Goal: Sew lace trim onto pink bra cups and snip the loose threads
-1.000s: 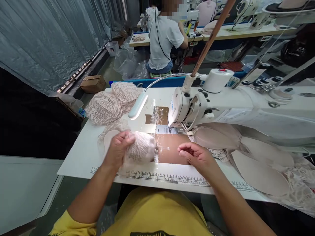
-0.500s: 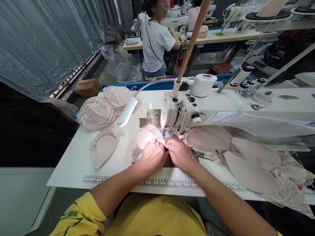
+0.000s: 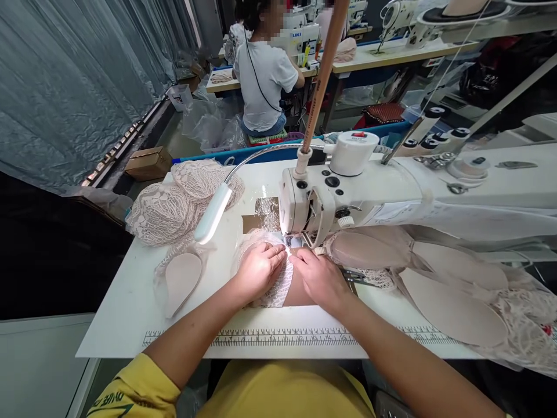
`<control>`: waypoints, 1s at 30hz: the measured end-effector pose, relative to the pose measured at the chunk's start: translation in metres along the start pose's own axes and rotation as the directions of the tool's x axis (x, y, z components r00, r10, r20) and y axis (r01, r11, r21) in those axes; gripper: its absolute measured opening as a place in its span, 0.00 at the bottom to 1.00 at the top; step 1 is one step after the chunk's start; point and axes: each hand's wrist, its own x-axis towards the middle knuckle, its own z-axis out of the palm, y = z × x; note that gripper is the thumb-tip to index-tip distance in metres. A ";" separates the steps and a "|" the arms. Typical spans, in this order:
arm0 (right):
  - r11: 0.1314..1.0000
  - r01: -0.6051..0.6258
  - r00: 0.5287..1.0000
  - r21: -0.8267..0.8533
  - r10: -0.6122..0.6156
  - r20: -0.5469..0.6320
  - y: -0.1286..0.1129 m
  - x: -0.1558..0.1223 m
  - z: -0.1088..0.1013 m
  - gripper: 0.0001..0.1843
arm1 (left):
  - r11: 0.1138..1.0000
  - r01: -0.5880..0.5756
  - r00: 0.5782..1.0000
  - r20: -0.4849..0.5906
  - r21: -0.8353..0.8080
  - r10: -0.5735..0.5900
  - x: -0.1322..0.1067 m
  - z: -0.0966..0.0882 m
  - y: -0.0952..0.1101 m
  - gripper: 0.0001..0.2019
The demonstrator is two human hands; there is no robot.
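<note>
- Presently left hand (image 3: 260, 270) palm down, fingers drawn together, pressing on pale pink lace piece (image 3: 278, 290); right hand (image 3: 319, 278) bent, fingertips gathered just beside the left's. Whether either pinches the edge: cannot tell, contact hidden.
- Lace piece lies on the worktop (image 3: 113, 334) at the front of the white sewing machine head (image 3: 302, 200), its upper edge by the brightly lit metal presser-foot area (image 3: 288, 240). Fingertips of both hands very near; a small slip forward could put one under the needle.
- Openwork looks soft and stretchy, I judge. Uneven pull between the hands could pucker it or skew the edge; a loose fold under the left palm could get caught.
- Dark metal snips (image 3: 357, 277) just beside the right hand, by the heaped beige cups (image 3: 452, 307). A sideways sweep could snag lace on the points or drag the heap along.
- White gooseneck lamp (image 3: 213, 215) hangs left of the machine head; a knock from cloth or forearm might shift its light.
- Beyond it, rounded beige lace stack (image 3: 161, 215), loosely piled; a bump could topple it.
</note>
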 end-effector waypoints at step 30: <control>0.996 -0.084 0.995 0.042 0.086 -0.059 0.002 0.004 0.013 0.23 | 0.995 0.009 1.000 0.021 0.095 -0.011 0.011 0.003 -0.032 0.20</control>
